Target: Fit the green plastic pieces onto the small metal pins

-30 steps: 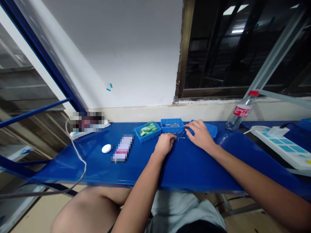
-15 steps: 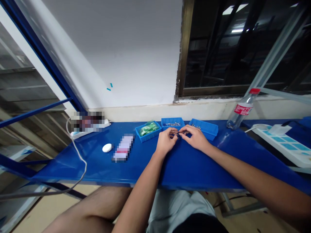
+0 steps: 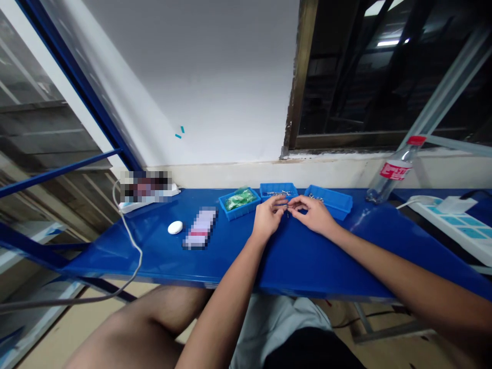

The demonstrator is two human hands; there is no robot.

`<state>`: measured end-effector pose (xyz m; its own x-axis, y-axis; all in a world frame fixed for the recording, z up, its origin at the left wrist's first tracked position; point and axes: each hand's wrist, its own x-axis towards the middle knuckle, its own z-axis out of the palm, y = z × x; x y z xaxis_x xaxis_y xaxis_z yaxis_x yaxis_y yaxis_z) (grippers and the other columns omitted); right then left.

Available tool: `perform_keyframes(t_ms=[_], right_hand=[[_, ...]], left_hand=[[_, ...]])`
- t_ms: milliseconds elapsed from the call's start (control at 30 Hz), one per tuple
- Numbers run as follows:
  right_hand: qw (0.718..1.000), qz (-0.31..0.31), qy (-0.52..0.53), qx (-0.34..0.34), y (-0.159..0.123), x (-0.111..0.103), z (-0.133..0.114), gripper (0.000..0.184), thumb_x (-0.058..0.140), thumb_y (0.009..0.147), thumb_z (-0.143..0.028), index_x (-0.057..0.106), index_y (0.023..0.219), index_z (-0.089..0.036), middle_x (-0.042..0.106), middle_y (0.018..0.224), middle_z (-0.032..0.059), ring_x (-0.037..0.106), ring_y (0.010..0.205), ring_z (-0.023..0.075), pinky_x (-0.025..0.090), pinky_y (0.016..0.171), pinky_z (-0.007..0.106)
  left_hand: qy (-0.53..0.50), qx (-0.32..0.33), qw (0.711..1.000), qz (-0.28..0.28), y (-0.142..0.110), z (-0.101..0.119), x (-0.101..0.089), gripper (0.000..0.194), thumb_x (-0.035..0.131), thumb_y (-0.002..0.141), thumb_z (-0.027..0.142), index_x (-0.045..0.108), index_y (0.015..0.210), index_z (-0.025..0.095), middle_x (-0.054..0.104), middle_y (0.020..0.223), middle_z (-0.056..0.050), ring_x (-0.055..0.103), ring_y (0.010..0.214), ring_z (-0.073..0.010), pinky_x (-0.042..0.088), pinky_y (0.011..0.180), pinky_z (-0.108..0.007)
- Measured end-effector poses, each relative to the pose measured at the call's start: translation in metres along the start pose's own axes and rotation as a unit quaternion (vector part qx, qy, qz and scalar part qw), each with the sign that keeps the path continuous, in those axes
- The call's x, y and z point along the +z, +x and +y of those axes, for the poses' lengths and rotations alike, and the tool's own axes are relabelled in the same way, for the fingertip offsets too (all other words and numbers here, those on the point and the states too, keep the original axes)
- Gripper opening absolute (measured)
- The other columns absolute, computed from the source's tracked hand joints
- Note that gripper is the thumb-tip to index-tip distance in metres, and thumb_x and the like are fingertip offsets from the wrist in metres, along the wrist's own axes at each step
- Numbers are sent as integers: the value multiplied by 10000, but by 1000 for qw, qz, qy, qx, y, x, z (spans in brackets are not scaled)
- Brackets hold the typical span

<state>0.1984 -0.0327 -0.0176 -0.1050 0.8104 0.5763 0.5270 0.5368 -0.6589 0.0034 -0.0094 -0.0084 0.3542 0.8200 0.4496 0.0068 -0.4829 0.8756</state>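
My left hand [image 3: 268, 218] and my right hand [image 3: 312, 212] meet over the blue table, fingertips almost touching. Both are closed in a pinch around a small, thin, dark piece between them, too small to name. Just behind my hands stands a blue bin [image 3: 279, 190] with thin metal pieces in it. To its right, partly covered by my right hand, another blue bin [image 3: 338, 203] holds small metallic parts. Left of my left hand, a third blue bin [image 3: 238, 211] carries green plastic packets [image 3: 240, 199].
On the left of the table [image 3: 161, 264] lie a white oval object [image 3: 175, 227] and a pixelated flat item [image 3: 201, 228]. A power strip [image 3: 149, 199] with a cable is at the back left. A red-capped bottle [image 3: 395, 171] and a larger power strip [image 3: 453, 220] stand at right.
The view has shifted slightly, so the table and bins appear a little to the right. My hands stay together with fingertips pinched; the fingers have moved slightly.
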Motion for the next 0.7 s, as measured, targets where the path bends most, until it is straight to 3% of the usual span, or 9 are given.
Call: perform_keyframes(t_ms=[100,200,333,500,600,700], right_hand=[[1000,-15,-21,-16,1,-2,-5,126,690,895,-290,710,1006,-234,768,929,47,741,798,218,638,780,378],[996,-40,-52,-55,1,-5,-11,125,665,882,-228,710,998,-230,734,883,37,705,755,202,614,738,347],[991,-32,-95,-83,2,-7,-14,197,640,855,-162,728,1019,-227,709,924,51,667,723,193,592,721,346],[997,0,-64,-49,2,-10,-16,180,644,862,-182,737,1005,-241,731,923,43,695,761,210,601,733,357],[997,-18,-43,-54,2,-14,-19,167,642,892,-215,747,1017,-249,756,1011,54,724,840,229,616,799,388],[996,-27,-50,-73,1,-17,-24,150,631,925,-242,759,1001,-253,768,1065,67,736,950,255,612,890,423]], left_hand=[[-22,-3,1000,-4,0,0,0,620,626,886,28,552,1467,231,696,1393,-128,794,1010,-228,665,896,-354],[-23,4,999,-23,-1,-1,2,684,610,870,20,502,1510,235,667,1436,-134,794,1009,-221,658,905,-342],[34,20,999,-12,-2,2,3,540,650,914,137,573,1446,189,724,1342,-139,785,1043,-231,645,917,-337],[193,40,980,-27,-5,10,-1,283,652,982,397,792,1133,203,815,1117,-87,777,1042,-259,609,960,-342],[222,41,973,-45,-6,14,-3,282,613,1008,392,811,1132,235,818,1121,-56,780,1027,-254,603,943,-325],[228,41,972,-35,-5,14,-4,259,626,988,283,808,1166,236,809,1155,-48,777,1052,-259,599,965,-330]])
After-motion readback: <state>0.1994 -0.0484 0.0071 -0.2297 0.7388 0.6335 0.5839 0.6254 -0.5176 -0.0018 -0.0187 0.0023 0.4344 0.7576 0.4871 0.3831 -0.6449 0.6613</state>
